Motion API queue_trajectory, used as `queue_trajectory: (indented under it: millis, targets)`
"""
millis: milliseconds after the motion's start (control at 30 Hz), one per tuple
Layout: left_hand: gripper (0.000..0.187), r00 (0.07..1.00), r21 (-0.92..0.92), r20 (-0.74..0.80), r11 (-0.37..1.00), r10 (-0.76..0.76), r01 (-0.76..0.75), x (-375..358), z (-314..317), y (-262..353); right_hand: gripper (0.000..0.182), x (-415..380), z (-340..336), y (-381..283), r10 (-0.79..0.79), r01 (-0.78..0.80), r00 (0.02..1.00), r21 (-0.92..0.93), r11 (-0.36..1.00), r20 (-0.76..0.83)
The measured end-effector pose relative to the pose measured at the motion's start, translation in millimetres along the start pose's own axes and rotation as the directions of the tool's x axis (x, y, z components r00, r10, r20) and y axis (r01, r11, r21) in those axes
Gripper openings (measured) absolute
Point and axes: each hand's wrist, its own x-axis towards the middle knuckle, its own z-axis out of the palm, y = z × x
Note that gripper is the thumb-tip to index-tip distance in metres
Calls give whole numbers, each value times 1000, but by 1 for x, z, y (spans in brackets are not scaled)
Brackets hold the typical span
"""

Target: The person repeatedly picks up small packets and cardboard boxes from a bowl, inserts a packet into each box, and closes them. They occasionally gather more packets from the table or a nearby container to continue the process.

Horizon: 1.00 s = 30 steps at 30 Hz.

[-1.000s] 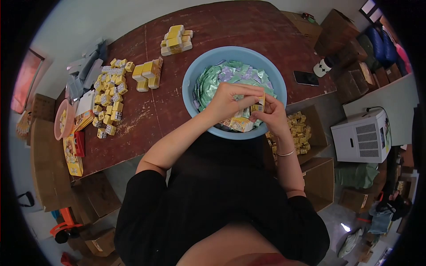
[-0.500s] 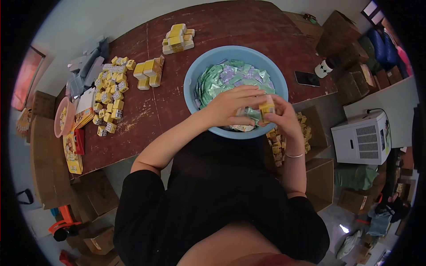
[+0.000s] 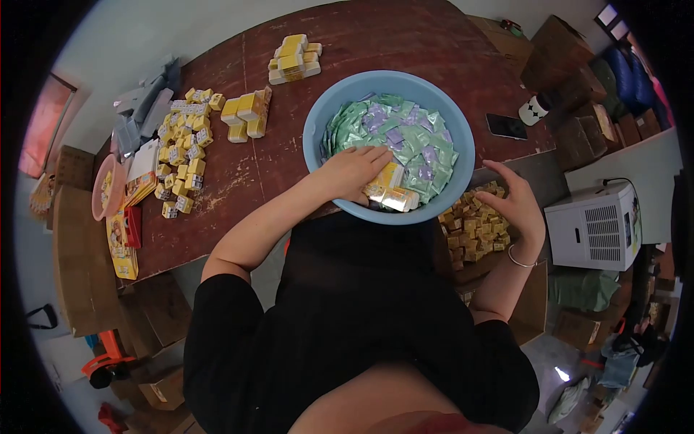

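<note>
A light blue basin (image 3: pixel 316 145) holds green and purple foil sachets (image 3: pixel 423 155). Inside its near rim lie small yellow-and-white boxes (image 3: pixel 394 189). My left hand (image 3: pixel 356 173) rests in the basin, fingers stretched over the sachets and touching the edge of the boxes; what lies beneath its palm is hidden. Right of the basin, my right hand (image 3: pixel 517 202) is empty, thumb and fingers spread apart. It hovers beside a heap of small yellow boxes (image 3: pixel 473 231) in a cardboard carton (image 3: pixel 531 296) below the table edge.
On the dark red table (image 3: pixel 289 155) stand stacked yellow-white boxes (image 3: pixel 295 61), another stack (image 3: pixel 247 114) and many scattered small boxes (image 3: pixel 184 152). A pink bowl (image 3: pixel 108 184) is at left. A phone (image 3: pixel 506 126) and a cup (image 3: pixel 533 110) lie right of the basin.
The small yellow box between my hands is gone from my right hand, which has moved right and opened over the carton. My left hand has lowered onto the basin's contents.
</note>
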Motion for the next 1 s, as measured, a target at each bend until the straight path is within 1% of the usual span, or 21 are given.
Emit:
queue_trajectory:
  millis: [133, 233, 300, 333, 367, 400, 433, 467, 533, 567, 633, 700, 733, 767, 800, 833, 867, 900, 933, 967, 1000]
  targets:
    - [86, 983, -61, 180, 997, -43, 55, 6, -4, 1, 57, 4, 12, -1, -56, 56, 998, 14, 998, 18]
    - [85, 1000, -119, 3, 993, 17, -17, 0, -8, -10, 57, 5, 18, 4, -113, 113, 993, -6, 994, -16]
    - [85, 985, -444, -160, 896, -61, -17, -1, -21, -13, 57, 11, 23, -1, -65, 62, 997, 71, 995, 31]
    - [70, 986, -579, -101, 814, -135, 52, 1, -47, 0, 58, 18, 26, -6, -27, 15, 996, 144, 989, 80]
    - [70, 986, -581, -99, 812, -133, 51, 4, -56, 6, 58, 24, 36, -10, -22, 10, 996, 145, 989, 81]
    - [58, 976, -841, 104, 506, -190, 188, 6, -62, 10, 61, 33, 52, -12, -121, 88, 990, 343, 935, 76]
    - [47, 937, -936, 310, 120, -160, 330, 9, -64, 13, 65, 39, 68, -14, -217, 159, 975, 526, 836, 51]
    - [47, 938, -936, 311, 123, -157, 330, 13, -55, 15, 65, 42, 84, -14, -215, 159, 975, 525, 836, 47]
    - [31, 980, -874, 196, -449, 25, 186, 25, -21, 17, 72, 49, 108, -17, -405, -15, 907, 969, 245, 116]
    - [32, 977, -838, 205, -503, 66, 210, 32, -13, 22, 72, 52, 111, -25, -404, -9, 908, 969, 246, 111]
    - [34, 979, -859, 195, -470, 65, 203, 40, -11, 32, 73, 56, 113, -38, -428, -119, 900, 991, -66, 79]
    - [37, 982, -881, 178, -434, 63, 187, 47, -24, 33, 70, 56, 110, -41, -372, -50, 928, 998, -44, 30]
    - [36, 952, -927, 286, 220, -104, 303, 49, -43, 34, 67, 55, 109, -40, -318, 8, 948, 1000, -20, -14]
    - [35, 917, -535, 260, 745, -304, 398, 49, -52, 35, 67, 55, 108, -38, -316, 6, 949, 1000, -18, -12]
    - [35, 916, -538, 262, 742, -303, 400, 47, -50, 38, 61, 55, 107, -35, -238, 80, 970, 993, 90, -57]
    - [33, 897, -460, -236, 856, -375, 236, 44, -46, 43, 55, 54, 108, -32, -166, 144, 980, 969, 200, -111]
    - [31, 667, -293, -679, 946, -307, 137, 41, -43, 45, 55, 52, 109, -30, -167, 141, 980, 970, 198, -109]
    - [31, 664, -292, -681, 946, -307, 139, 42, -42, 43, 51, 51, 109, -27, -110, 130, 989, 942, 310, -100]
    - [31, 628, -229, -765, 972, -142, -58, 45, -41, 40, 48, 50, 109, -26, -51, 112, 994, 902, 416, -100]
    - [32, 557, -146, -831, 958, 16, -246, 46, -41, 40, 48, 48, 109, -26, -53, 112, 994, 903, 416, -99]
    - [32, 556, -147, -831, 959, 13, -242, 46, -41, 41, 48, 47, 110, -28, -77, 115, 993, 877, 466, -89]
